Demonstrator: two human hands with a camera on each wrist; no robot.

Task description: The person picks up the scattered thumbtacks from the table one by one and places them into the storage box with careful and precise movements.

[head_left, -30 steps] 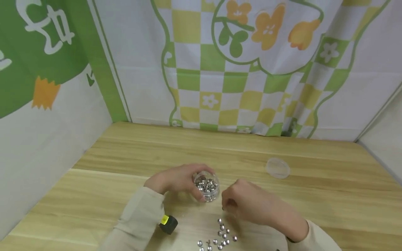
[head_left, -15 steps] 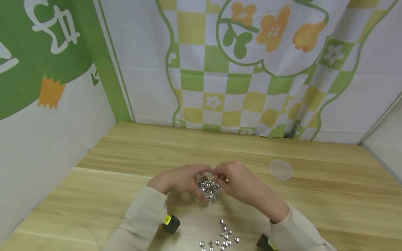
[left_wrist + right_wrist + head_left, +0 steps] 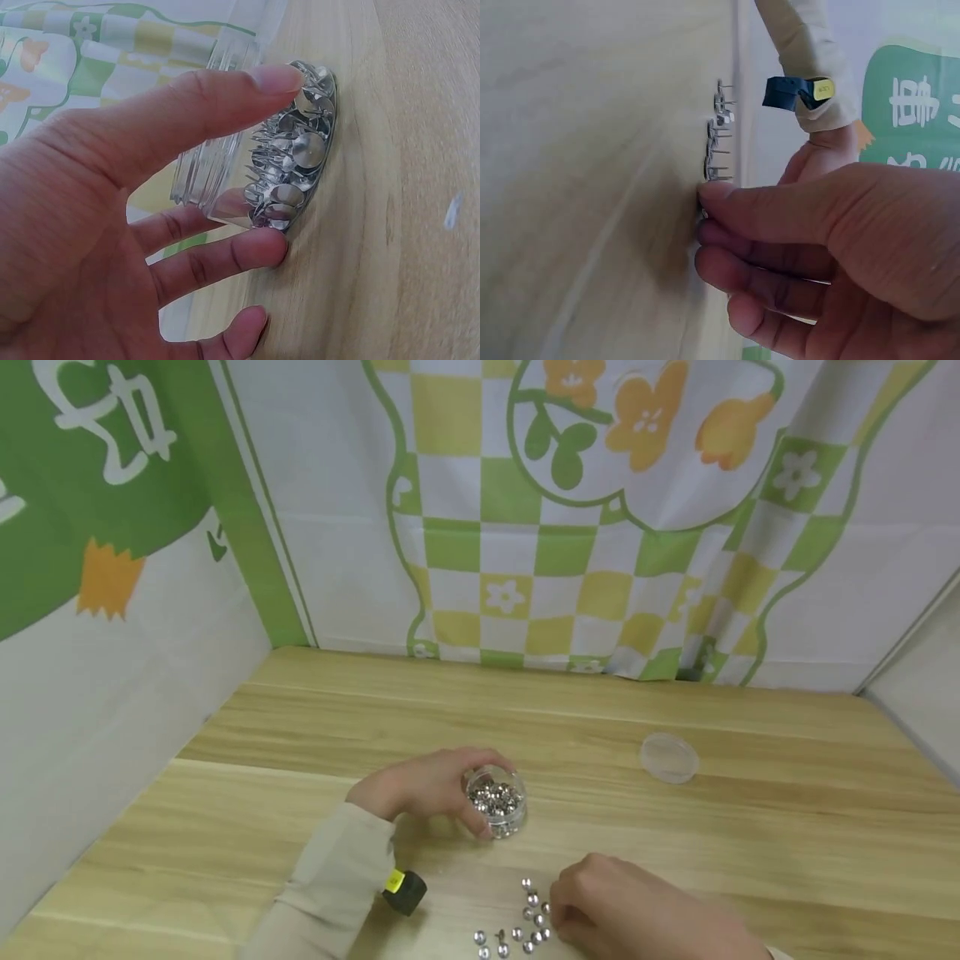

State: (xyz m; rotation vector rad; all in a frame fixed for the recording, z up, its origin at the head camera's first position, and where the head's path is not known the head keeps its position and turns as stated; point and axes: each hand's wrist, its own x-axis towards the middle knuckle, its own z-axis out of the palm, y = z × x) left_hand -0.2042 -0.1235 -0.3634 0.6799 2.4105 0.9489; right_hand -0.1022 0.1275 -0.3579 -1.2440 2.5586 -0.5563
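Head camera shows both hands at work over a wood-grain table [image 3: 337, 727]. The left hand [image 3: 431, 789] is wrapped around a clear jar [image 3: 193, 178], its thumb on the near side and its fingers on the far side, as the jar stands upright and uncovered on the table. Silvery thumbtacks [image 3: 289, 161] are heaped in the bottom of it, some with their points sticking out sideways. Nearer the person and to the right, loose thumbtacks [image 3: 538, 920] lie in a scattered group, several with pins up. At the edge of that group the right hand [image 3: 622, 906] is down at the table, its thumb and forefinger pinching a single tack [image 3: 703, 213], mostly hidden by the fingertips. A round clear lid [image 3: 670, 758] lies flat to the right, well apart from the jar. A black device [image 3: 405, 893] with a yellow label sits at the cuff of the left sleeve [image 3: 330, 860]. Behind the table hangs a green-and-yellow checked curtain [image 3: 510, 547] with orange flowers.
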